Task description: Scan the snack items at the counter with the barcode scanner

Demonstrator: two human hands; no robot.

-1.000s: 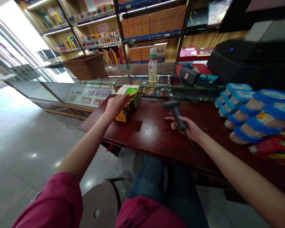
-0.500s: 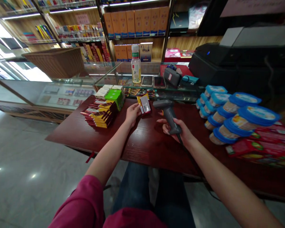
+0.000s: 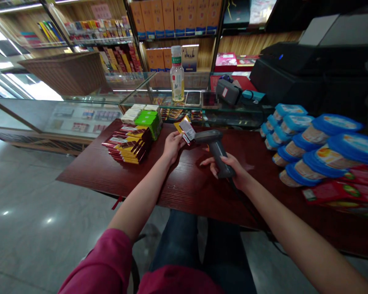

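My left hand (image 3: 173, 148) is closed on the lower left edge of a small yellow and dark red packet (image 3: 186, 130), whose pale label with a barcode faces up. In my right hand (image 3: 225, 167) is a grey barcode scanner (image 3: 216, 151), gripped by its handle, a cable running down from it. The scanner's head lies close to the packet's right side; whether they touch I cannot tell. Left of my left hand, similar red and yellow packets (image 3: 127, 143) lie in an uneven stack on the dark wooden table (image 3: 184, 183).
Behind the stack stand green boxes (image 3: 149, 121) and white boxes (image 3: 135, 112). Blue-lidded tubs (image 3: 325, 143) and red boxes (image 3: 343, 192) crowd the right side. A glass display counter (image 3: 135, 92) runs behind, bearing a drink bottle (image 3: 177, 77) and a wicker basket (image 3: 64, 73).
The scanner has moved left, its head now close to the packet. The packet has tilted in my left hand. The view has shifted slightly.
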